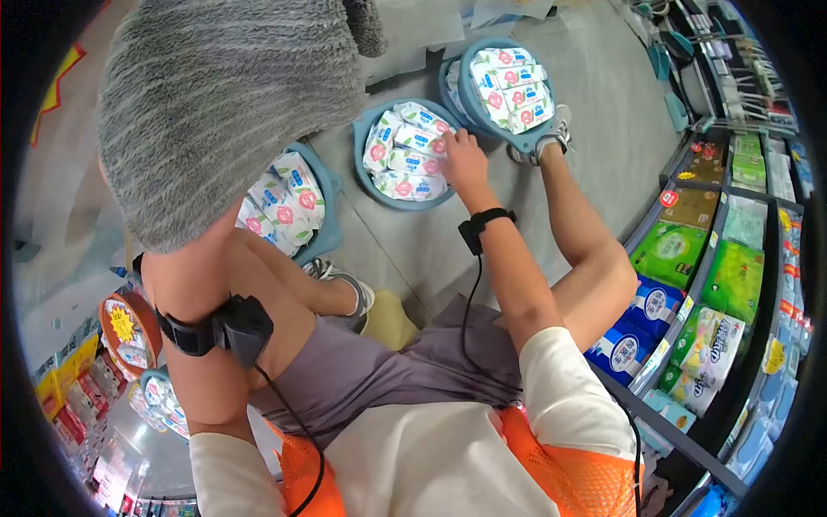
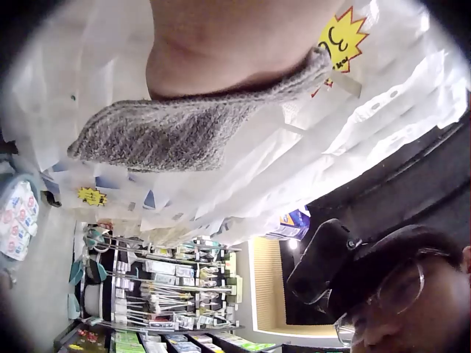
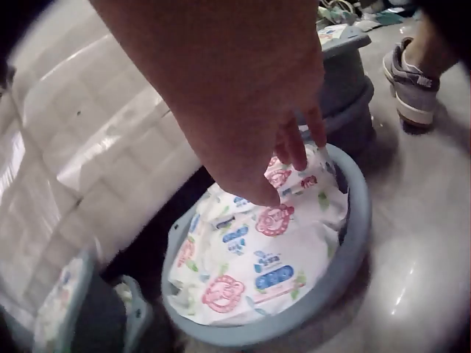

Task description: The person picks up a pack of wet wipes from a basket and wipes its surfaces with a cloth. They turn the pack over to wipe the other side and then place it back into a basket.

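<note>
A grey plush cloth point(image 1: 233, 112) covers my left hand, hiding its fingers. In the left wrist view only the heel of the left hand point(image 2: 228, 55) shows above the cloth's edge, close to white plastic-wrapped goods. My right hand point(image 1: 466, 164) reaches down over the middle blue-grey basin point(image 1: 405, 205), fingertips at the white packs point(image 1: 413, 162) with pink flower prints. From the right wrist, the thumb and loosely bent fingers point(image 3: 296, 151) rest over the packs' upper side, and a wide flowered pack point(image 3: 254, 268) lies at the near side of the basin.
Another basin point(image 1: 551, 129) of packs stands at the back, stacked on a second one, beside my right shoe point(image 1: 562, 125). A third basin point(image 1: 330, 207) is at the left. Shelves with green tissue packs point(image 1: 672, 252) line the right. A person point(image 2: 397, 294) in a cap appears in the left wrist view.
</note>
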{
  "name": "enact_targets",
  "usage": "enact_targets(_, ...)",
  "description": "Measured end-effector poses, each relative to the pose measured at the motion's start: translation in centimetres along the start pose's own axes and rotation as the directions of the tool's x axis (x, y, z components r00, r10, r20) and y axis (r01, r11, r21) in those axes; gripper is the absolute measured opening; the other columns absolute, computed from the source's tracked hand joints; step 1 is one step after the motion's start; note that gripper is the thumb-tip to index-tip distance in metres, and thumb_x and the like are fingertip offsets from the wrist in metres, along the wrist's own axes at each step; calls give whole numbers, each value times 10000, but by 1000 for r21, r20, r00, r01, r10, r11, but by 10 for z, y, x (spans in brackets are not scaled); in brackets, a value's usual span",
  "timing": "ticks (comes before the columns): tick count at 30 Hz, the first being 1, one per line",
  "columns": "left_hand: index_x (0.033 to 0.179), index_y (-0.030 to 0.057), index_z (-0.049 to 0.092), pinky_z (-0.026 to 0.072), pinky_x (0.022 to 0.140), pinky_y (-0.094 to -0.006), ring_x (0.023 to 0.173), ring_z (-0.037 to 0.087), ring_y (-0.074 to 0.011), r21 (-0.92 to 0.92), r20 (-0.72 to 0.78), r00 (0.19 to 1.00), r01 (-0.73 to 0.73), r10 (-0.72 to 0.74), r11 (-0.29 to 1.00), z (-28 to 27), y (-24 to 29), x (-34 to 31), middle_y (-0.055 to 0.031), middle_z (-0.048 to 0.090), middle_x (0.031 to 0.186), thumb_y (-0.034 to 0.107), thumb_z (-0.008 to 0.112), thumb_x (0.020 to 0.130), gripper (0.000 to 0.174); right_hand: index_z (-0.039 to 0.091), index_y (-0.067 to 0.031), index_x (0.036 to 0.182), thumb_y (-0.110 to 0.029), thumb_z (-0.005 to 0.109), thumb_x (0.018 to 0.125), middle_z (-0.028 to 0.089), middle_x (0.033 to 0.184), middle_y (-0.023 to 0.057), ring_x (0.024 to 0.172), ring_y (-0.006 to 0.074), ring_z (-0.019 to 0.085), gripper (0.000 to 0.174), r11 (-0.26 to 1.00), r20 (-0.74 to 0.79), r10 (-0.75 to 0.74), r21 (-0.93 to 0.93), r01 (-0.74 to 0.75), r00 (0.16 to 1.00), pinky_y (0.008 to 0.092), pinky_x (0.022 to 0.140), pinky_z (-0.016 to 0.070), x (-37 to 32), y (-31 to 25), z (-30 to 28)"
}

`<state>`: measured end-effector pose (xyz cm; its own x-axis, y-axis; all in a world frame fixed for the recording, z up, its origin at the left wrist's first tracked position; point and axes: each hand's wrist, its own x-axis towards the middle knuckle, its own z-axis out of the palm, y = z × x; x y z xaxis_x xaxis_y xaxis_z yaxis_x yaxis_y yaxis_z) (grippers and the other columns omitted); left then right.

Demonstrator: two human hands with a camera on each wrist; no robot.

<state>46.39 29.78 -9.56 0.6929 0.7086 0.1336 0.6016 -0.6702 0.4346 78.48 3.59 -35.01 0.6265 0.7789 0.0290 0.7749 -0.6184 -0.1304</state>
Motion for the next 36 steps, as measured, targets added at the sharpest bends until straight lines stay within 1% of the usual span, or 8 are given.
enact_targets(3,1253,85,714,521,1002,-408,1159,675,-311,8,-7,1000,-5,5,1000,2,-3,8,-115,723,1250,180,736,902,364,625,-61,1140,-174,790,791,659,1132,142,1052,355,684,402,990,57,131,34,-133,990,485,807,608,8,8,-4)
enact_targets(9,1259,90,713,522,1007,-411,1163,674,-316,28,-12,999,-33,33,999,6,-6,16,-116,724,1251,173,724,911,358,628,-67,1134,-213,774,827,692,1133,146,996,373,734,370,982,205,138,-152,-108,969,475,809,618,7,36,-2)
enact_targets(16,1265,95,712,522,1012,-415,1168,673,-321,127,-27,993,-114,119,985,2,-1,-4,-117,724,1252,166,710,922,351,662,-76,1090,-243,742,859,738,1089,126,971,356,741,297,994,272,43,-113,-13,961,488,773,607,0,42,-3)
enact_targets(22,1268,110,716,510,1042,-430,1203,659,-329,609,54,926,-327,373,723,-14,-27,-42,-124,717,1273,160,680,943,331,713,-100,962,-238,645,899,759,992,126,886,338,751,166,994,200,-3,-104,24,980,490,708,600,-6,55,23)
enact_targets(25,1320,154,702,471,1102,-448,1302,592,-375,481,279,953,-247,120,841,-23,-56,-44,-167,651,1389,158,648,955,369,695,-78,957,-169,593,903,743,960,162,888,363,744,147,997,223,53,-73,-38,973,512,727,598,-13,56,29)
enact_targets(28,1374,139,663,492,1089,-450,1305,589,-407,490,412,887,-407,207,771,-42,-51,-39,-191,628,1414,127,637,960,415,721,-59,997,-156,622,868,743,1049,174,987,362,742,190,996,299,91,-43,-82,950,492,796,605,-15,46,14)
enact_targets(31,1380,124,653,492,1090,-453,1304,589,-404,450,338,910,-379,239,809,-34,-50,-30,-194,624,1416,135,619,970,412,769,-71,1091,-187,649,864,713,1222,150,1070,341,729,282,997,511,75,-64,-50,856,475,858,594,-19,30,-24)
enact_targets(36,1389,98,637,493,1091,-459,1304,588,-399,219,164,961,-257,225,941,-10,-43,-4,-198,619,1419,150,589,985,410,790,-71,1059,-297,705,846,767,1092,162,992,350,749,322,997,547,-43,-35,74,836,486,787,599,-35,19,-42)
